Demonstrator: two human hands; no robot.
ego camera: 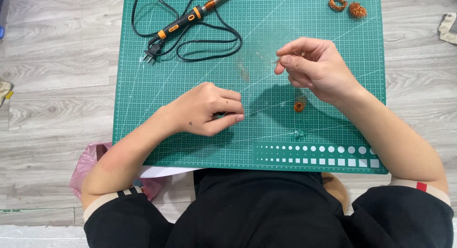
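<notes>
Copper wire (277, 60) is pinched in the right hand (312, 69); left hand (207, 110) curled shut on the green mat (143, 110)

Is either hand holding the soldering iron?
No, the soldering iron lies untouched at the cutting mat's top, away from both hands.

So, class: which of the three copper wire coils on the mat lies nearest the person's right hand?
The lone small coil just below the right hand; the other two sit together at the mat's far corner.
</notes>
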